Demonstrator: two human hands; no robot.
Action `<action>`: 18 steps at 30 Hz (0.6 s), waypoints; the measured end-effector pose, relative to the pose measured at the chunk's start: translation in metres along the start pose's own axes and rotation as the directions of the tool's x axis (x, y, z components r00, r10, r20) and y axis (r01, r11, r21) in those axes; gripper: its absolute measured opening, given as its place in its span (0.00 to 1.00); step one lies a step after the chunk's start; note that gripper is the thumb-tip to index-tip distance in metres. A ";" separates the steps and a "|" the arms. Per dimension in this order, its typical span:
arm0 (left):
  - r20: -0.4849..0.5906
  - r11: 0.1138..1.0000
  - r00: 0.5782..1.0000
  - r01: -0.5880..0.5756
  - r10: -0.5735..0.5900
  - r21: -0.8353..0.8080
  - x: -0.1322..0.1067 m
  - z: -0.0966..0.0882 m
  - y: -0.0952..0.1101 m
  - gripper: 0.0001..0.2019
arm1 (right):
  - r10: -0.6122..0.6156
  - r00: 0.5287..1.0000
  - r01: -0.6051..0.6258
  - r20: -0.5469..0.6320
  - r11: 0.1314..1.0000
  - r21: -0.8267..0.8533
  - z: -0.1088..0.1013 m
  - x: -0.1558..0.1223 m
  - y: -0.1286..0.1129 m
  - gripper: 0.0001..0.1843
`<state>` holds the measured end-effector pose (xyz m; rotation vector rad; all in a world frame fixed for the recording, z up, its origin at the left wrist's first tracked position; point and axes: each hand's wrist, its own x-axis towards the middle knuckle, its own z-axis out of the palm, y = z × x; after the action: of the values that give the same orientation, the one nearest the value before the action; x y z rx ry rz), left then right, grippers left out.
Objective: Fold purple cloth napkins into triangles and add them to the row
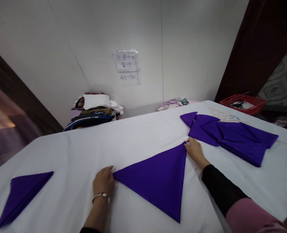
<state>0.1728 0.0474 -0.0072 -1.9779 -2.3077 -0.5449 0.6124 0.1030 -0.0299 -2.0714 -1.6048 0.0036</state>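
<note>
A purple cloth napkin [155,178], folded into a triangle, lies flat on the white-covered table in front of me. My left hand [104,183], with a bracelet at its wrist, is closed at the napkin's left corner, its thumb mostly hidden. At the upper right corner, the fingertips of my right hand [194,149] pinch the cloth. One point of the triangle faces toward me, and its surface looks smooth. Left of my left hand rests a smaller folded purple napkin [24,194] with layered edges.
Several folded purple napkins [237,134] overlap at the right on the tablecloth [80,161]. Behind the table sit a pile of folded clothes [94,110] and a smaller cloth heap [171,105]. A red basket [255,105] stands at the far right. A handwritten sign [127,66] hangs on the wall.
</note>
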 end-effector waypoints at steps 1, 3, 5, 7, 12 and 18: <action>-0.049 0.999 0.998 -0.049 0.049 0.004 -0.002 0.000 0.005 0.17 | -0.001 1.000 0.001 -0.002 1.000 0.003 0.000 0.000 0.000 0.06; -0.117 0.985 0.978 -0.173 0.173 0.007 -0.011 0.000 0.021 0.17 | -0.003 1.000 0.003 -0.005 1.000 0.009 0.001 0.000 0.001 0.06; -0.096 0.945 0.941 -0.326 0.324 -0.001 -0.025 0.000 0.045 0.18 | -0.006 1.000 0.006 -0.010 1.000 0.017 0.001 0.000 0.001 0.06; 0.001 0.864 0.865 -0.501 0.502 -0.050 -0.042 0.000 0.069 0.21 | -0.011 1.000 0.011 -0.020 1.000 0.027 0.002 0.000 0.002 0.07; 0.260 0.713 0.665 -0.668 0.700 -0.212 -0.074 0.000 0.100 0.30 | -0.060 0.997 0.063 -0.049 0.995 0.073 0.006 0.001 0.006 0.07; 0.357 0.725 0.636 -0.647 0.684 -0.237 -0.074 -0.002 0.098 0.31 | -0.178 0.983 0.182 -0.044 0.974 0.132 0.011 0.003 0.012 0.09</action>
<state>0.2807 -0.0117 -0.0026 -2.9966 -1.4679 -0.1481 0.6206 0.1082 -0.0434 -1.8100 -1.7177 0.0156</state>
